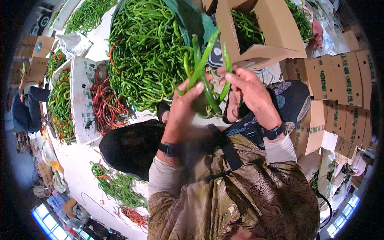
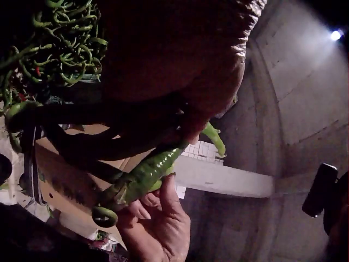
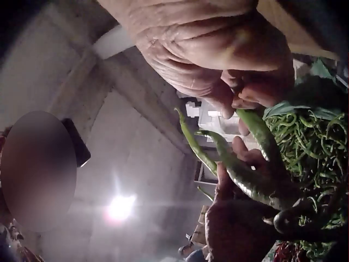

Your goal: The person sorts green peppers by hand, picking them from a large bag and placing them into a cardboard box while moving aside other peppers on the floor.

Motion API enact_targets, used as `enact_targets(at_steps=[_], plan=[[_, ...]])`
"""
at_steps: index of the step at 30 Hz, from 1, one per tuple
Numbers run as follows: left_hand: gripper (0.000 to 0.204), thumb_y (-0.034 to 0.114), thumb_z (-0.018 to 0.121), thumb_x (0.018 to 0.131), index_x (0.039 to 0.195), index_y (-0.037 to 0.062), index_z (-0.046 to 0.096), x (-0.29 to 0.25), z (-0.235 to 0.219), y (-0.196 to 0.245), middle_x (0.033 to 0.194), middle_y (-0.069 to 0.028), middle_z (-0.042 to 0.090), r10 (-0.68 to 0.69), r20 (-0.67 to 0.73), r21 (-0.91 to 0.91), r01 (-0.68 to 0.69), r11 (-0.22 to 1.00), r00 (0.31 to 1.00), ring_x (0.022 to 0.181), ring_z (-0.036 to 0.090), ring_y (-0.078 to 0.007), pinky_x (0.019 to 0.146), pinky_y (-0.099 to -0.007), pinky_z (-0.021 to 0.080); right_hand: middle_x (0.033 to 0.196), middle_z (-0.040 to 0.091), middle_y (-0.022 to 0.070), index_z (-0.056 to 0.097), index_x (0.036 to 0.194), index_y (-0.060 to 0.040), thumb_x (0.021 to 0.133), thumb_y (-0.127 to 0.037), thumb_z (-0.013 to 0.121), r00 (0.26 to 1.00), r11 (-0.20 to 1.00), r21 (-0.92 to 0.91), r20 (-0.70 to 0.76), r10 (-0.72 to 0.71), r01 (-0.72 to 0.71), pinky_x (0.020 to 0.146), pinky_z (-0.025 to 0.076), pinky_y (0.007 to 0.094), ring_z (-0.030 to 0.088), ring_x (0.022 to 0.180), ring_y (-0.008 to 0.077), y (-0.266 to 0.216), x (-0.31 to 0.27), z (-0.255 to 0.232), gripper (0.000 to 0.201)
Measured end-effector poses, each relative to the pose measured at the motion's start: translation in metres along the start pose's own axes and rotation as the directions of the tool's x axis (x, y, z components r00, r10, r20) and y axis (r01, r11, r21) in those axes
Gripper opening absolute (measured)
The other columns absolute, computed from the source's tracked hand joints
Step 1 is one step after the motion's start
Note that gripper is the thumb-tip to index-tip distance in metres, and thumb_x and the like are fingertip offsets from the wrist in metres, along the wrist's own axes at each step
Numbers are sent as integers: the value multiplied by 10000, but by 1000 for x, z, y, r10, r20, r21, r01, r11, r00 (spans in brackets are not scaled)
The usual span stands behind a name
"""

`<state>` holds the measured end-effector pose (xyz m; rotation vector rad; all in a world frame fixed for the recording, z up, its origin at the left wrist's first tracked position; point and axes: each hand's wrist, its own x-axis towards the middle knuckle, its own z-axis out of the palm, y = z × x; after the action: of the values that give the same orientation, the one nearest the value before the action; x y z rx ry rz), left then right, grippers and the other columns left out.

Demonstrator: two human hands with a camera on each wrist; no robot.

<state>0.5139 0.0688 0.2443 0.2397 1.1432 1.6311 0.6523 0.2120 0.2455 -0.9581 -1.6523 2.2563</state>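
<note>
Above a far heap of green peppers (image 1: 144,52), the left hand (image 1: 182,108) is gripping a bunch of long peppers (image 1: 202,74) while the right hand (image 1: 250,94) is pinching one, apparently sorting; next, a clean pull.

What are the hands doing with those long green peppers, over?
Left hand grips a bunch of long green chili peppers. Right hand pinches one pepper in that bunch. Big heap of green peppers right behind; nothing blocking.

The white floor (image 1: 76,160) carries a big heap of green peppers (image 1: 146,52), a red pepper pile (image 1: 106,106) and cardboard boxes (image 1: 260,36).
</note>
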Motion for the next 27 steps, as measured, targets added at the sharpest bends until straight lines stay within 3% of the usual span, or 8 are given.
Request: enact_targets(at_steps=[4, 6, 10, 13, 16, 18, 21, 27], plan=[[453, 299, 644, 857, 1176, -19, 593, 7, -7, -8, 960, -59, 623, 20, 58, 0, -20, 1000, 998, 856, 604, -168, 785, -297, 495, 905, 596, -9, 595, 1151, -25, 943, -239, 558, 996, 999, -11, -78, -38, 37, 594, 373, 185, 452, 702, 46, 2, 4, 5, 301], [459, 314, 648, 854, 1175, -9, 598, 8, -10, -7, 957, -49, 620, -21, 98, -36, 25, 999, 995, 857, 603, -159, 765, -294, 493, 863, 607, 0, 601, 1054, -3, 939, -223, 550, 998, 950, -309, -68, 13, -34, 619, 406, 226, 484, 707, 56, 3, 7, 0, 253], [423, 285, 643, 866, 1173, -1, 597, 16, -15, -13, 949, -45, 625, -47, 85, -70, 53, 996, 995, 815, 601, -154, 728, -280, 494, 921, 648, 56, 589, 1133, 32, 926, -286, 585, 957, 916, -324, -88, -278, 236, 728, 476, 249, 581, 805, 107, 11, 10, 9, 379], [321, 241, 652, 872, 1104, 19, 630, 15, -6, -12, 886, -2, 618, -88, -3, 5, 88, 996, 996, 754, 562, -96, 684, -239, 452, 934, 661, 64, 613, 1111, 32, 882, -296, 657, 953, 928, -294, -128, -276, 229, 748, 486, 259, 596, 824, 116, 11, 14, 17, 403], [320, 264, 659, 868, 1087, 32, 628, 23, -16, -30, 890, -1, 623, -37, 98, 211, 16, 977, 995, 744, 551, -91, 693, -236, 456, 852, 654, 55, 653, 966, 14, 837, -270, 715, 944, 926, -342, -220, -245, 161, 704, 478, 257, 586, 773, 110, 4, 12, 29, 317], [343, 304, 666, 868, 1098, 53, 618, 22, -12, -28, 899, -6, 621, -57, 89, 184, 39, 982, 994, 744, 549, -104, 707, -254, 465, 821, 646, 55, 648, 897, -6, 827, -295, 720, 963, 977, -121, -185, -198, 177, 640, 449, 247, 574, 729, 105, 12, 22, 25, 306], [359, 348, 637, 894, 1114, 68, 593, 35, -19, -37, 932, -40, 625, -164, 60, -260, 174, 950, 985, 785, 576, -140, 678, -269, 474, 826, 629, 34, 625, 959, -9, 860, -271, 672, 975, 996, -54, -207, -83, 73, 588, 401, 232, 563, 707, 103, 24, 31, 14, 284], [303, 311, 558, 947, 1102, 51, 569, 49, -46, -50, 956, -68, 634, -173, 138, -286, 207, 935, 975, 816, 616, -189, 682, -297, 500, 819, 612, 24, 597, 976, -23, 882, -271, 640, 943, 995, 79, -330, -37, 66, 612, 409, 247, 559, 743, 106, 18, 25, 7, 269]])
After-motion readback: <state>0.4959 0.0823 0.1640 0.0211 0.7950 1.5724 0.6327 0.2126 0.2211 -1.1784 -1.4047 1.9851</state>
